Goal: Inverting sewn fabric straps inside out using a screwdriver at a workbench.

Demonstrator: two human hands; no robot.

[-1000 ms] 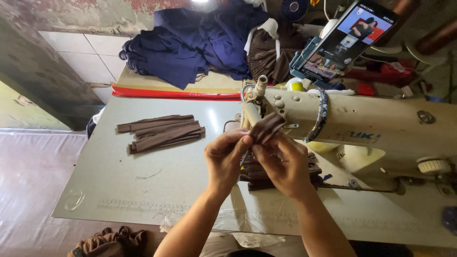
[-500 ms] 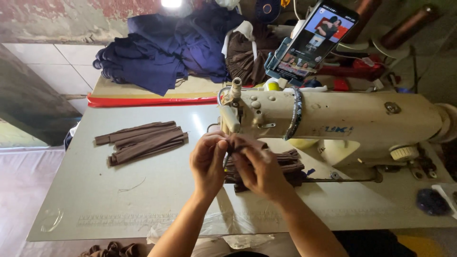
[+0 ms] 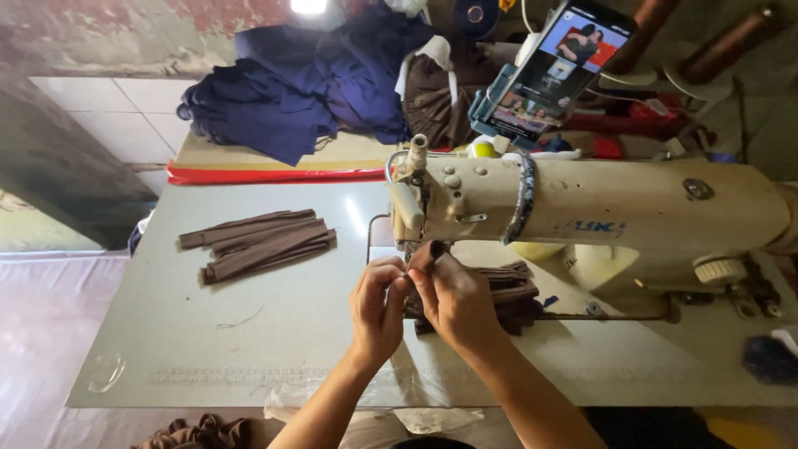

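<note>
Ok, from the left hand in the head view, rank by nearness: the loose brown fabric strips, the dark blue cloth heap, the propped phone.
1. Loose brown fabric strips, left on the table.
2. Propped phone, upper right behind the machine.
3. Dark blue cloth heap, far back left.
Phone and heap are close to call.

I see a cream sewing machine (image 3: 582, 208) at centre right, with a dark, speckled band (image 3: 522, 199) around its arm. My left hand (image 3: 378, 312) and right hand (image 3: 453, 299) pinch a dark brown strip (image 3: 435, 249) at centre frame. More dark brown strips (image 3: 507, 291) lie under the machine, and a dark brown stack (image 3: 262, 244) lies at left of centre. The table (image 3: 249, 333) is pale grey-green. A red strip (image 3: 274, 175) edges its far side. Navy cloth (image 3: 291, 83) is heaped at upper centre, beside brown cloth (image 3: 436, 96) with a white patch. The phone (image 3: 557, 66), upper right, shows a bright, many-coloured screen. The wall tiles (image 3: 116, 112), upper left, are white.
</note>
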